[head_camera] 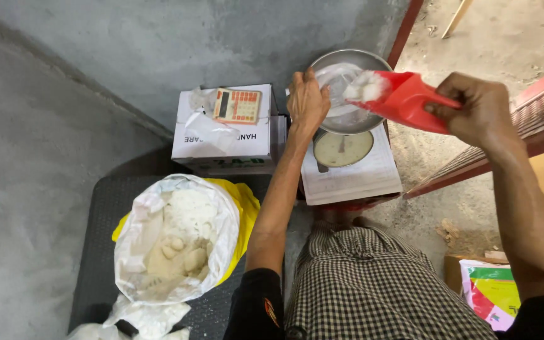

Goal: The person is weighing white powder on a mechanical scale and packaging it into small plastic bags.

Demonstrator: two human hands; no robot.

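Scoop (pixel 404 99), red, sits tilted in the right hand (pixel 476 108), fingers wrapped round its handle, white lumps at its mouth over a clear bag (pixel 338 88) in the scale's pan (pixel 373 63). Left hand (pixel 306 101) pinches the bag's edge. Dial (pixel 343 148) just below, calculator (pixel 237 105) on a box (pixel 228 135), open sack (pixel 177 242) of white stuff on the floor

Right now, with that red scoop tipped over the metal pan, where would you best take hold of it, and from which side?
Take the red scoop by its narrow handle end, where the right hand has it, coming from the person's right. Its wide mouth, holding white lumps, points left over the clear bag in the metal pan, so that end must stay free. The left hand holds the bag.
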